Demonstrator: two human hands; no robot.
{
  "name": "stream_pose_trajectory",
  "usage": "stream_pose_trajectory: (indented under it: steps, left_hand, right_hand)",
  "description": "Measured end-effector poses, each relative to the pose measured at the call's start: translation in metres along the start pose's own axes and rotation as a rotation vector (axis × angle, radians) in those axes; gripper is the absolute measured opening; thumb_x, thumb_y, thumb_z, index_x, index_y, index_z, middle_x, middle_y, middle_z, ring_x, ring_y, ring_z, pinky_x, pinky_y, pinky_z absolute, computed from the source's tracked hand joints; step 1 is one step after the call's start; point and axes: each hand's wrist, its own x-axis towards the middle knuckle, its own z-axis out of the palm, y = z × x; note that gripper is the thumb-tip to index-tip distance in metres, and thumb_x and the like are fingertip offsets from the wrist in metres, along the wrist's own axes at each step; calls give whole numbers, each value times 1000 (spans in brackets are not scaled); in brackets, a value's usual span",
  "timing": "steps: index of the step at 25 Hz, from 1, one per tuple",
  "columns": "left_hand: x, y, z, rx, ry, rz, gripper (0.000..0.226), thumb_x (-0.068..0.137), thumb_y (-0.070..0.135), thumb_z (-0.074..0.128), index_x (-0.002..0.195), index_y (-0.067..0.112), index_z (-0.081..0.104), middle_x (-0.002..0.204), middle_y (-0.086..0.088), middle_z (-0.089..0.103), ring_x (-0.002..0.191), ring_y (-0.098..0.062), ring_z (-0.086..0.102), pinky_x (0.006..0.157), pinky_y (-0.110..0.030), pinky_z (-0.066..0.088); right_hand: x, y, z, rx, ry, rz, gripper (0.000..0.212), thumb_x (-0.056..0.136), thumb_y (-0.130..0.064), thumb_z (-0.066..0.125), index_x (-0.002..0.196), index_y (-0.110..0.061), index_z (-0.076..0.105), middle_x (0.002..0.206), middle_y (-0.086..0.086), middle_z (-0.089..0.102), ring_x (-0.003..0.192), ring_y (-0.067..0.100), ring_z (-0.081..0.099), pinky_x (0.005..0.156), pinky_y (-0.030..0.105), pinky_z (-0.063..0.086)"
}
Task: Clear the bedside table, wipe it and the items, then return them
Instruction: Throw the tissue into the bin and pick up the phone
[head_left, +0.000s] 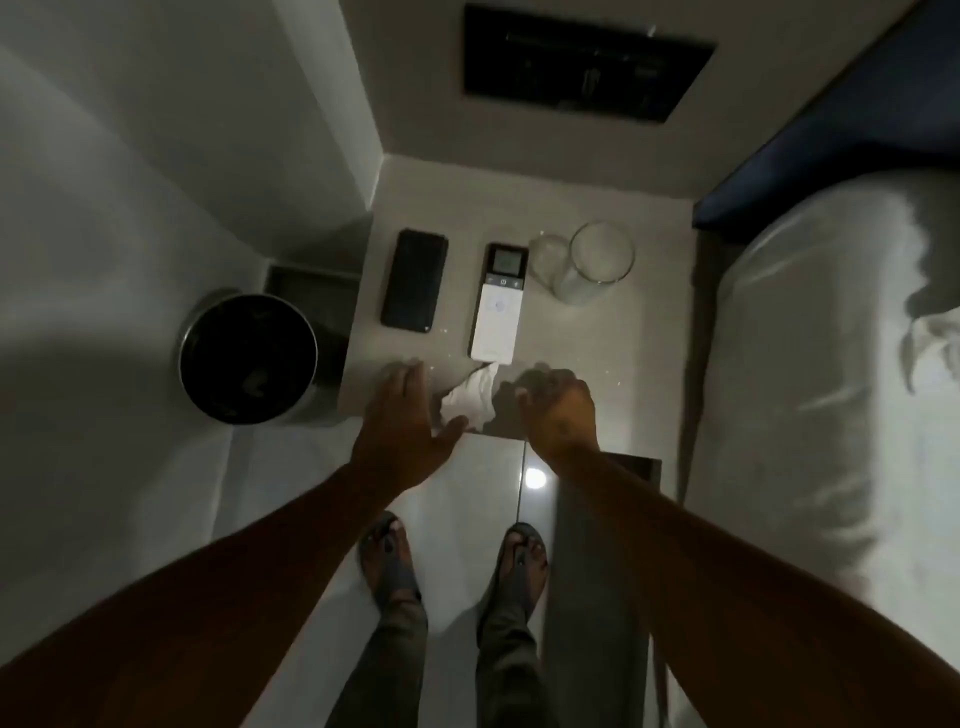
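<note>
The pale bedside table (644, 332) carries a black phone (414, 280) on the left, a white remote with a small display (497, 306) in the middle and a clear drinking glass (589, 265) on the right. A crumpled white tissue (470, 396) lies at the table's front edge, just below the remote. My left hand (402, 421) hovers open beside the tissue on its left, fingers spread, holding nothing. To the right of the tissue my right hand (558, 408) rests over the front edge with its fingers curled down; whether it holds anything is hidden.
A round dark waste bin (248, 358) stands on the floor left of the table. The bed with white bedding (831, 374) runs along the right side. A dark panel (587, 62) is set in the wall above. My sandalled feet (452, 561) stand on glossy tiles.
</note>
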Motion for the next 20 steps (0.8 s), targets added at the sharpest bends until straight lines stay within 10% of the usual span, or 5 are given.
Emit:
stream_pose_trajectory:
  steps: [5, 10, 14, 20]
  left_hand:
    - [26, 10, 14, -331, 66, -136, 50, 89, 36, 74, 127, 8, 58, 120, -12, 68, 105, -27, 67, 94, -38, 55]
    - [33, 1, 1, -390, 0, -220, 34, 93, 25, 71, 122, 8, 65, 117, -10, 72, 104, -26, 68, 91, -27, 52]
    - [10, -57, -37, -559, 247, -314, 23, 91, 13, 73, 112, 7, 67, 99, 2, 67, 87, -14, 65, 63, -3, 48]
    - [4, -192, -89, -638, 488, -670, 29, 83, 5, 72, 111, 9, 67, 101, -5, 69, 98, -25, 70, 91, -47, 60]
  right_hand:
    - [8, -8, 36, 216, -68, 161, 14, 88, -32, 75, 87, -19, 73, 88, 3, 76, 80, 22, 75, 75, 38, 65]
    - [11, -30, 61, 336, -74, 201, 8, 88, -14, 77, 85, -21, 74, 98, 8, 77, 80, 24, 76, 70, 40, 66]
    - [7, -83, 122, 403, -183, 126, 8, 88, -16, 77, 96, -15, 76, 94, 8, 78, 77, 19, 77, 71, 38, 66]
    - [10, -192, 247, 302, -429, 90, 16, 91, -6, 70, 106, -10, 74, 109, 16, 74, 98, 29, 73, 86, 39, 62]
